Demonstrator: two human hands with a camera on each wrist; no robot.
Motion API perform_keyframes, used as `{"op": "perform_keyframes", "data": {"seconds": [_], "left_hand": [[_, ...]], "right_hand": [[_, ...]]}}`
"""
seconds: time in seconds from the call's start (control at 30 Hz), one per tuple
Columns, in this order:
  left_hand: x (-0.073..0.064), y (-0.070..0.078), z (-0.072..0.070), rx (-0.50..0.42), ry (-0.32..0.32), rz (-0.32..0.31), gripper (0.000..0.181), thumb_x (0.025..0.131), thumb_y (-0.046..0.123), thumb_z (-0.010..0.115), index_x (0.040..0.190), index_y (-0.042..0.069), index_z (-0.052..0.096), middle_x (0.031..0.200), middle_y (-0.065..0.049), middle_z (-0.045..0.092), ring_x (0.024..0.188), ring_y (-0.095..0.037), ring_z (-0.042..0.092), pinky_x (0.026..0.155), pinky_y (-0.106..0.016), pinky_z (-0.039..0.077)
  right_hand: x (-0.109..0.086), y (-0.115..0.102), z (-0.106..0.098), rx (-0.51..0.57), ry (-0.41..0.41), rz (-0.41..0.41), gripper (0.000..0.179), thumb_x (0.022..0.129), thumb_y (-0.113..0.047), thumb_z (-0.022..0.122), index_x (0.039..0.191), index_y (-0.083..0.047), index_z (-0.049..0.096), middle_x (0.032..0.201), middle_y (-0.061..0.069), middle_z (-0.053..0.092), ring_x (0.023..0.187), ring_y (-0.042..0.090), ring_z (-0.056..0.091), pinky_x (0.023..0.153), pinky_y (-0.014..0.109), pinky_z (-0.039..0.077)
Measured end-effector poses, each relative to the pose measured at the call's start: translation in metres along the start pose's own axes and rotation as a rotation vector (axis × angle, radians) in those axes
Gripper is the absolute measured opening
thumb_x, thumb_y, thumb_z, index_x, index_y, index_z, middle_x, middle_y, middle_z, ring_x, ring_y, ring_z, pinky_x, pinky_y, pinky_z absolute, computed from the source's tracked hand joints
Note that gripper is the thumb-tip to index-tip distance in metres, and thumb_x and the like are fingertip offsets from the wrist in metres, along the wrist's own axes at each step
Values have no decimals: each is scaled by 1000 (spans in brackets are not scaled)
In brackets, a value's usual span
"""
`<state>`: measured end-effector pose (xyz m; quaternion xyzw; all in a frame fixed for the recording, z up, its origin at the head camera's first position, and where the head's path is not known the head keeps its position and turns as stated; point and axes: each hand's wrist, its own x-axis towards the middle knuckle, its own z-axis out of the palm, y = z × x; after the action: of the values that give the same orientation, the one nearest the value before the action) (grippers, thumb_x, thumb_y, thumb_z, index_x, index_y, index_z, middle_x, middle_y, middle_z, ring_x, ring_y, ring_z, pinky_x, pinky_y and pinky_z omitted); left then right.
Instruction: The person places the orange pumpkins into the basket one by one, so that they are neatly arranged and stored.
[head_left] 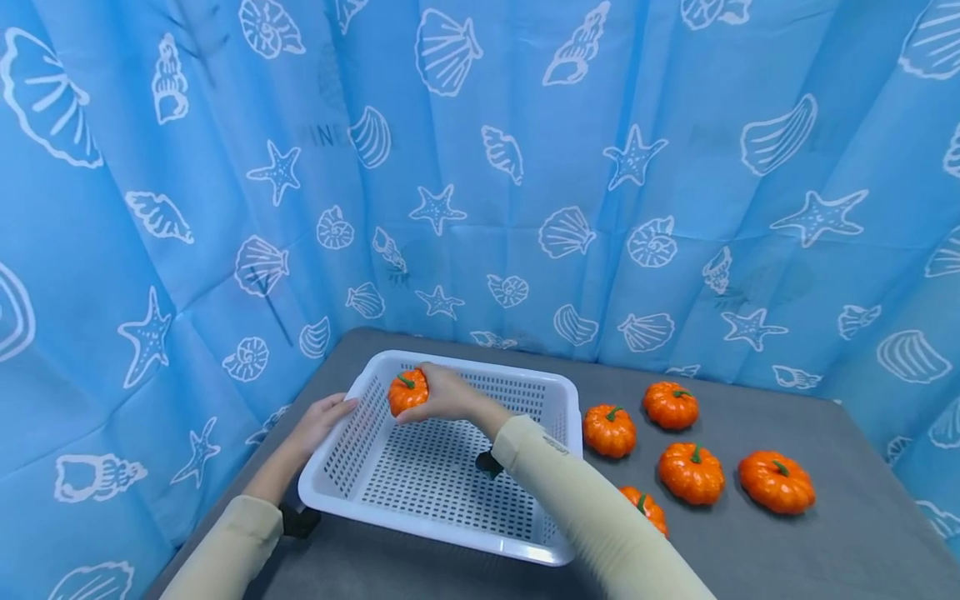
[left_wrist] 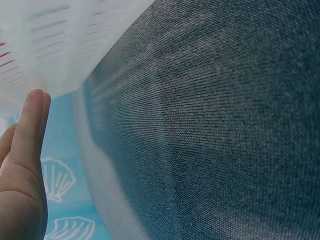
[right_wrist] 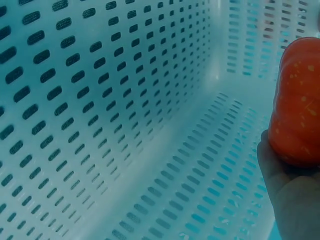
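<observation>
A small orange pumpkin (head_left: 407,395) with a green stem is gripped by my right hand (head_left: 450,393) over the left part of a white plastic basket (head_left: 457,535). In the right wrist view, the same pumpkin (right_wrist: 300,105) shows at the right edge, above the basket's slotted floor (right_wrist: 200,185). My left hand (head_left: 322,421) is at the basket's left rim, fingers against its outer side. The left wrist view shows that hand's fingers (left_wrist: 31,125) extended beside the basket wall (left_wrist: 60,45). Apart from the held pumpkin, the basket shows only its perforated floor and walls.
Several more pumpkins lie on the grey cloth to the right of the basket, among them one nearest it (head_left: 610,431), one at the back (head_left: 671,406) and one farthest right (head_left: 776,482). Another (head_left: 647,508) is partly behind my right sleeve. A blue shell-patterned curtain (head_left: 465,167) surrounds the table.
</observation>
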<state>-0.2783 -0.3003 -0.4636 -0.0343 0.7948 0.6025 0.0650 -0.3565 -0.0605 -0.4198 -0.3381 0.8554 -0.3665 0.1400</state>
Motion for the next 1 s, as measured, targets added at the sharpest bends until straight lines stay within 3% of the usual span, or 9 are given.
{"op": "perform_keyframes", "data": {"seconds": [0.23, 0.57, 0.77, 1.0], "left_hand": [[0, 4, 1, 11, 14, -11, 57, 96, 48, 47, 139, 12, 40, 119, -22, 61, 87, -29, 70, 69, -44, 59], [0, 0, 3, -17, 29, -44, 57, 95, 48, 49, 139, 13, 41, 122, -22, 60, 90, -29, 70, 71, -45, 59], [-3, 4, 3, -14, 21, -22, 57, 96, 45, 49, 140, 10, 40, 120, -24, 60, 88, -30, 70, 69, -44, 59], [1, 0, 2, -22, 24, -12, 56, 96, 46, 48, 139, 11, 40, 119, -23, 61, 87, -30, 70, 68, -46, 59]], "right_hand": [[8, 3, 10, 2, -24, 37, 73, 69, -39, 84, 126, -13, 48, 109, -5, 60, 89, 8, 57, 84, 26, 50], [12, 8, 22, -101, -62, 102, 82, 67, -42, 84, 133, -14, 45, 118, -3, 58, 98, 10, 56, 95, 31, 48], [16, 11, 28, -122, -78, 127, 88, 65, -43, 85, 137, -15, 43, 121, -3, 58, 102, 10, 56, 98, 33, 47], [19, 12, 33, -159, -101, 127, 89, 66, -44, 84, 138, -15, 41, 123, -3, 57, 103, 10, 55, 99, 33, 46]]}}
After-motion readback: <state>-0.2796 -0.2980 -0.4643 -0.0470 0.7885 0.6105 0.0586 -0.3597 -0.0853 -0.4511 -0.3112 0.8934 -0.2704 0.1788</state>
